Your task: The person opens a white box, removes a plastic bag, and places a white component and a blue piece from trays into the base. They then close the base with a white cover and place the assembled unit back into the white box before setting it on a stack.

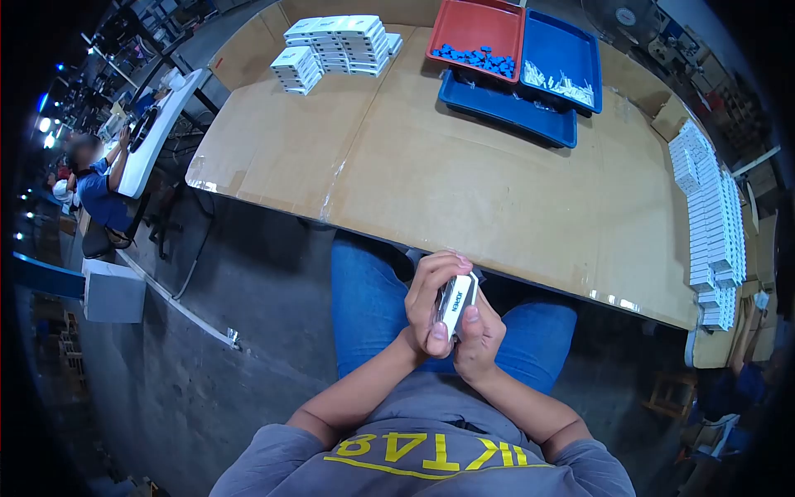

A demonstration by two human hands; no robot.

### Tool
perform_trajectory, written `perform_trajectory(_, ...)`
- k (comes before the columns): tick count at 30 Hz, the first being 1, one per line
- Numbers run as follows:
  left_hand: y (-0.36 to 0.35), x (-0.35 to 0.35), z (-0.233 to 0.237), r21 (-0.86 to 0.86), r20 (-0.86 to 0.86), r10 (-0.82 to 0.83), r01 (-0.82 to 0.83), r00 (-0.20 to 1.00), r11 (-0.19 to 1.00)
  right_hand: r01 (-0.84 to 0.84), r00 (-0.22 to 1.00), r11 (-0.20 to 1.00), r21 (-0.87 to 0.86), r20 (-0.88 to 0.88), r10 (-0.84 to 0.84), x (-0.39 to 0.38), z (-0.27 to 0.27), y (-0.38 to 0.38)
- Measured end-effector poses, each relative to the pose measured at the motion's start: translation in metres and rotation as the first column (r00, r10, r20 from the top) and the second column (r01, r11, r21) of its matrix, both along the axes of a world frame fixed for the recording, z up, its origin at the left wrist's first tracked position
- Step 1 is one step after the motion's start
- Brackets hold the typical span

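Above my lap, near the table's front edge, both hands grip one small white box [456, 305] with dark lettering and a grey side. My left hand [427, 300] wraps its left side, with the thumb low on the printed face and the fingers over the upper end. On the other side, my right hand [480, 335] presses its thumb against the lower right edge. The box is tilted, and the palms hide parts of it.
White boxes [335, 41] are stacked at the table's back left; more stacks [704, 215] line the right edge. A red tray [476, 25] holds blue pieces, and a blue tray [563, 45] white pieces. Another blue tray [505, 112] lies before them. A person [103, 195] sits at the left.
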State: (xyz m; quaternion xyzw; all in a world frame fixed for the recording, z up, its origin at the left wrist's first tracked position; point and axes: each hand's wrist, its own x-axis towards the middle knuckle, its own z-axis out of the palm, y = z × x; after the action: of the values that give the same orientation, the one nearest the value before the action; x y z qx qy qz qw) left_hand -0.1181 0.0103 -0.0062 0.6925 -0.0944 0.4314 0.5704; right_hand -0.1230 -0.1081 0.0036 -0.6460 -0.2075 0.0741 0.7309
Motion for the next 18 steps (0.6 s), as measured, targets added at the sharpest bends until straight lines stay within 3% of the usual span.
perform_trajectory(1, 0.001, 0.0, -0.002, 0.012, -0.02, 0.013, -0.013, 1.0, 1.0, 0.002, 1.0, 1.0, -0.024, -0.003, -0.003, 0.002, 0.002, 0.001)
perform_trajectory(3, -0.004, 0.003, -0.013, -0.153, -0.134, -0.01, -0.01, 0.991, 0.988, 0.002, 0.992, 0.999, -0.049, -0.128, -0.009, 0.013, 0.003, 0.006)
perform_trajectory(5, 0.005, 0.006, -0.024, -0.049, -0.229, -0.122, 0.114, 0.966, 0.992, -0.031, 0.959, 1.0, 0.006, -0.281, 0.031, 0.022, -0.007, 0.001)
perform_trajectory(7, 0.008, 0.009, -0.033, 0.093, -0.23, -0.099, 0.123, 0.968, 0.988, -0.082, 0.869, 0.989, 0.12, -0.478, 0.13, 0.034, -0.004, -0.011)
perform_trajectory(10, 0.013, 0.005, -0.039, 0.068, -0.355, -0.098, 0.131, 0.93, 0.989, -0.13, 0.883, 0.989, 0.067, -0.446, 0.146, 0.04, -0.004, -0.016)
perform_trajectory(11, 0.011, 0.004, -0.039, -0.129, -0.368, -0.209, 0.173, 0.906, 0.976, -0.141, 0.897, 0.99, 0.029, -0.419, 0.14, 0.041, -0.002, -0.016)
perform_trajectory(13, 0.004, 0.002, -0.039, -0.501, -0.329, -0.421, 0.222, 0.845, 0.836, -0.101, 0.993, 0.967, -0.233, -0.083, 0.084, 0.044, 0.001, -0.021)
perform_trajectory(15, 0.006, -0.001, -0.036, -0.668, -0.36, -0.569, 0.221, 0.74, 0.71, 0.032, 0.958, 0.892, -0.451, 0.269, 0.102, 0.049, 0.003, -0.03)
perform_trajectory(17, 0.005, -0.005, -0.028, -0.844, -0.283, -0.755, 0.22, 0.591, 0.489, 0.036, 0.863, 0.894, -0.446, 0.465, 0.198, 0.059, -0.005, -0.035)
perform_trajectory(18, -0.001, -0.005, -0.023, -0.858, -0.327, -0.756, 0.159, 0.567, 0.489, 0.031, 0.809, 0.885, -0.464, 0.532, 0.25, 0.062, -0.007, -0.037)
